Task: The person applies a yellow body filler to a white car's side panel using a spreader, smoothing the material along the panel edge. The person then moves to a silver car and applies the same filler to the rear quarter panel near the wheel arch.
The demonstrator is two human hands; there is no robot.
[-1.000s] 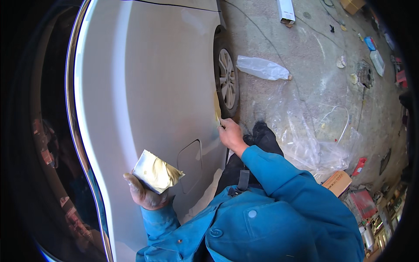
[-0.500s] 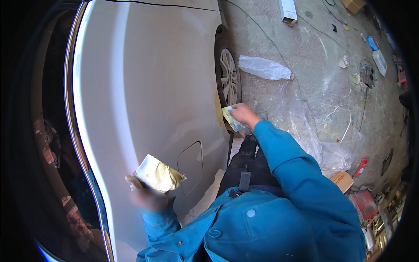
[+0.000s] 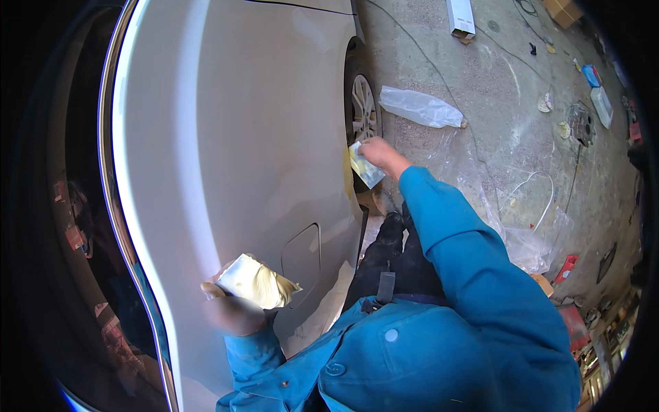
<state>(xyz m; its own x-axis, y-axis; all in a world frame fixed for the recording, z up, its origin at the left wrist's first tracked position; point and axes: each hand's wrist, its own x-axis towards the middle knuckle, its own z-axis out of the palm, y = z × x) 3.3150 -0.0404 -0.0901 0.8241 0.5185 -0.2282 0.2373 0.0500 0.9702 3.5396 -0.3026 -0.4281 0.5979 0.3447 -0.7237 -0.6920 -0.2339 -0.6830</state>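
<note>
My left hand [image 3: 232, 310], partly blurred, is closed around a square board [image 3: 244, 272] heaped with creamy pale-yellow paste, over the lower part of the pale car panel [image 3: 264, 117]. My right hand [image 3: 382, 154] grips a thin flat spreader [image 3: 366, 167] smeared with yellow, held at the wheel arch edge, where a yellowish patch [image 3: 349, 178] shows on the body. The spreader covers part of the tyre and alloy wheel [image 3: 362, 103]. An outlined fuel flap [image 3: 302, 257] sits between my two hands.
On the concrete floor right lie a plastic bag [image 3: 417, 106], crumpled clear sheeting [image 3: 532, 244], cables, a long white box [image 3: 460, 15], a cardboard box [image 3: 561, 10] and scattered clutter. My legs [image 3: 391, 261] stand beside the car. Dark glass [image 3: 82, 158] runs along the left.
My right hand has moved up along the wheel arch, and its spreader now shows flat side up. My left hand with the board has shifted slightly down and right.
</note>
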